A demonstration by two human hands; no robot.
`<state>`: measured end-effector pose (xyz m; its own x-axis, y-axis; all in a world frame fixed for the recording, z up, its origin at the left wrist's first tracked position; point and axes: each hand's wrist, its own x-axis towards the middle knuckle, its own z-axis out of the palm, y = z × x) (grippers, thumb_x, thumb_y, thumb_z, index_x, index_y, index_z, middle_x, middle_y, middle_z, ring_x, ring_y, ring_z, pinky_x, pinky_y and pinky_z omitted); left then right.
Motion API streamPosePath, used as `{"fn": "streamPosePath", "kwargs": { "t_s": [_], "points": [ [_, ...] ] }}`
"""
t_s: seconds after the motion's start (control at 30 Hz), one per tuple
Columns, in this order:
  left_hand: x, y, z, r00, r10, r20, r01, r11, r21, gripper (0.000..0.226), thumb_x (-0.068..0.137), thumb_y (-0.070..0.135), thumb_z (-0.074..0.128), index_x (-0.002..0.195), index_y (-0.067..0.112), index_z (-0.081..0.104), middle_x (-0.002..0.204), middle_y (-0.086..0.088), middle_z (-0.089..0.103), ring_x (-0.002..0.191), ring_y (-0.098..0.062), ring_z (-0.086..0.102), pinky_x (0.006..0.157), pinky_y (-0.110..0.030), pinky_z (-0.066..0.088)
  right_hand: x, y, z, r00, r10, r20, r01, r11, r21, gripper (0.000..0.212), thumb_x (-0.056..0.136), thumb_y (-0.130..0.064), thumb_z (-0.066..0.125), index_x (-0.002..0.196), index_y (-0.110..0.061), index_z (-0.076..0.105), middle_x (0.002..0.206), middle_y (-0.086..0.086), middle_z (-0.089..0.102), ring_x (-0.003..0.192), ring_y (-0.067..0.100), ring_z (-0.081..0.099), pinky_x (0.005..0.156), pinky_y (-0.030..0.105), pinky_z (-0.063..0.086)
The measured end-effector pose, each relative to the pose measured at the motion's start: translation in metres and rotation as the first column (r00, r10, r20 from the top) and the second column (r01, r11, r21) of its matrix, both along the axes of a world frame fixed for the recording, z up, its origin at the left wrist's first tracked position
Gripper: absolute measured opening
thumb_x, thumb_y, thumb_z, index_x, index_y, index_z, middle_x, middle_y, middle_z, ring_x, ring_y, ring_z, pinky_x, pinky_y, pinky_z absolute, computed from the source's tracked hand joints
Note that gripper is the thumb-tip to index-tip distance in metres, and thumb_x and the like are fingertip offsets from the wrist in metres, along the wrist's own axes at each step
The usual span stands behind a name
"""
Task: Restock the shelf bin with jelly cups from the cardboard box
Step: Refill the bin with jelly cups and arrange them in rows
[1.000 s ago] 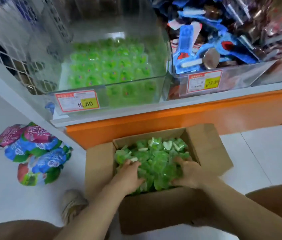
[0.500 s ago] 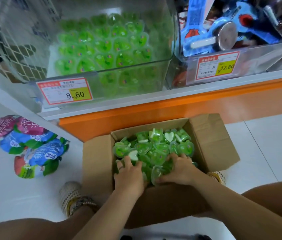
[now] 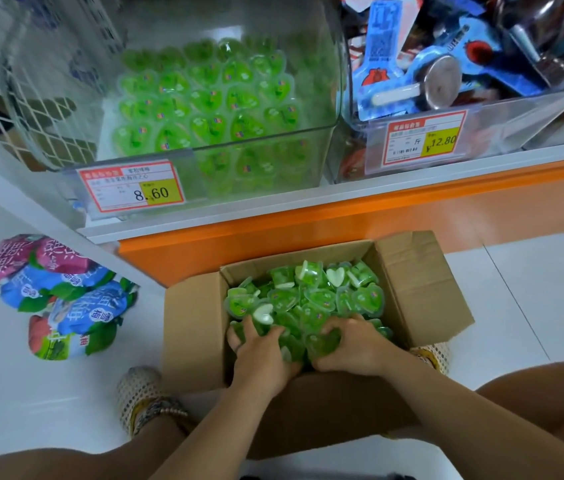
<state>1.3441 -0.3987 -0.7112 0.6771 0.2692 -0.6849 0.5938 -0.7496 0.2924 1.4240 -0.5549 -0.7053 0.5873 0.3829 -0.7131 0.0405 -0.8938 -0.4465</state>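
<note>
An open cardboard box [image 3: 422,289] stands on the floor against the orange shelf base, full of green heart-shaped jelly cups [image 3: 322,296]. Both hands are down in the near part of the pile. My left hand [image 3: 259,351] has its fingers curled into the cups at the left. My right hand [image 3: 353,344] curls round a clump of cups at the right, and the two hands close in on the same heap. Above, the clear shelf bin [image 3: 76,98] holds rows of the same green cups, with its left part bare.
A price tag reading 8.60 [image 3: 131,185] hangs on the bin's front. A neighbouring clear bin [image 3: 502,123] holds blue and red snack packs. Several colourful snack bags [image 3: 62,296] lie on the white floor to the left. My knees and shoes flank the box.
The view has come closer to the shelf and box. Both hands have drawn nearer to the box's near wall and dug deeper, gathering cups between them.
</note>
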Motion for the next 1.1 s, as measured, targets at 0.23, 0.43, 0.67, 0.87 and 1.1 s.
{"fn": "streamPosePath", "kwargs": {
  "t_s": [0.23,0.43,0.67,0.87,1.1],
  "points": [
    [-0.007,0.004,0.001,0.982,-0.036,0.185,0.020,0.996,0.084,0.046,0.082,0.046,0.066,0.125,0.039,0.052,0.152,-0.007,0.010,0.138,-0.038,0.003,0.106,-0.038,0.033,0.008,-0.009,0.011,1.000,-0.017,0.000,0.017,0.999,0.027,0.066,0.049,-0.053,0.080,0.106,-0.033,0.053,0.128,0.004,0.040,0.121,0.023,0.043,0.099,0.033,0.043],
    [-0.002,0.002,-0.003,0.995,-0.041,0.095,0.037,0.998,0.041,0.074,0.074,0.058,0.069,0.138,0.033,0.040,0.152,-0.006,-0.007,0.140,-0.041,-0.009,0.112,-0.045,0.024,0.024,-0.021,0.021,0.986,-0.100,0.137,0.095,0.995,0.037,0.069,0.062,-0.041,0.083,0.120,-0.025,0.049,0.121,0.003,0.034,0.103,0.018,0.049,0.098,0.024,0.040],
    [0.001,-0.001,-0.004,0.990,0.029,0.137,-0.031,0.999,0.017,0.056,0.075,0.042,0.071,0.125,0.034,0.048,0.151,-0.001,-0.002,0.139,-0.041,-0.008,0.108,-0.045,0.033,0.009,-0.018,0.005,0.977,-0.070,0.202,0.067,0.997,0.026,0.075,0.059,-0.035,0.087,0.121,-0.028,0.046,0.130,0.003,0.018,0.119,0.029,0.047,0.106,0.033,0.038],
    [-0.008,0.002,-0.005,0.968,0.049,0.246,-0.063,0.997,0.050,0.056,0.075,0.048,0.069,0.126,0.036,0.049,0.146,0.001,0.009,0.136,-0.032,0.013,0.103,-0.037,0.036,0.003,-0.010,-0.002,0.985,-0.052,0.163,0.038,0.995,0.087,0.083,0.062,-0.036,0.085,0.133,-0.034,0.043,0.150,0.001,0.000,0.141,0.031,0.021,0.114,0.037,0.026],
    [0.003,0.001,-0.001,0.980,0.032,0.196,-0.050,0.995,0.087,0.061,0.074,0.052,0.068,0.129,0.034,0.047,0.144,-0.001,0.013,0.133,-0.034,0.021,0.099,-0.037,0.040,0.006,-0.005,-0.001,0.991,-0.060,0.123,0.046,0.992,0.115,0.078,0.069,-0.033,0.082,0.136,-0.034,0.042,0.154,0.003,0.000,0.142,0.029,0.022,0.112,0.034,0.026]
  ]
}}
